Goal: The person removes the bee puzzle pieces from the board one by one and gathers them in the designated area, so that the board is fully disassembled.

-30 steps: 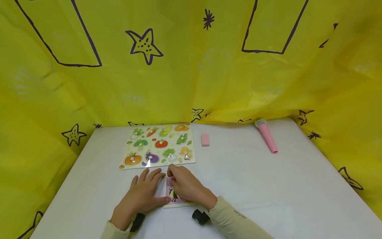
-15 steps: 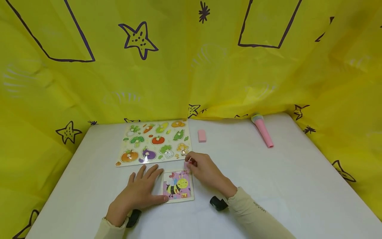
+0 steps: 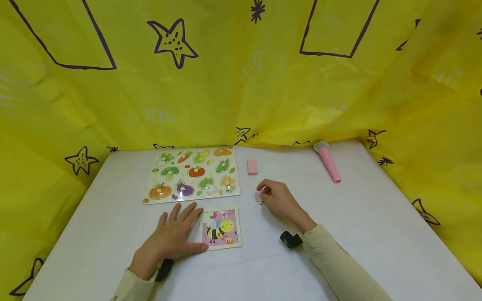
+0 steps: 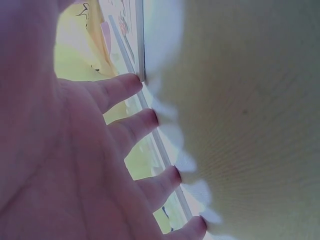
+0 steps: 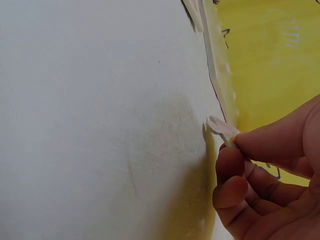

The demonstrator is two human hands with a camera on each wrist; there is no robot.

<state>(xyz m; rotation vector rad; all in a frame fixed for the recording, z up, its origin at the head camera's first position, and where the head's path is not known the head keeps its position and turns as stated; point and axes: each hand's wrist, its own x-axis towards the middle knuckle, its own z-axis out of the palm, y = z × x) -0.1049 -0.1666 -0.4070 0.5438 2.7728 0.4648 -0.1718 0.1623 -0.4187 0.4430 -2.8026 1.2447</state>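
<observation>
Head view: both arms reach in from the near edge in pale sleeves [image 3: 329,255], the left hand [image 3: 167,236] lying palm down, the right hand [image 3: 280,200] raised farther forward and turned inward. A white-covered worktop [image 3: 260,271] spreads beneath them, and yellow cloth [image 3: 218,96] printed with dark starfish hangs behind and at both sides. Just right of the left hand lies the bee puzzle [image 3: 221,229], a pale gap at its upper left; the left thumb touches its lower left corner. The left fingers are spread. The right hand pinches a small pink puzzle piece [image 3: 258,195], well apart from the bee puzzle. Ahead of the left hand is a vegetable board [image 3: 191,179]; beyond the right hand are a pink block [image 3: 252,167] and, farther right, a pink microphone [image 3: 328,163].

Left wrist view: the fingers stand apart, one fingertip at a frame corner.

Right wrist view: thumb and forefinger grip the piece by one end, its knobbed end sticking out; the other fingers curl beneath.
</observation>
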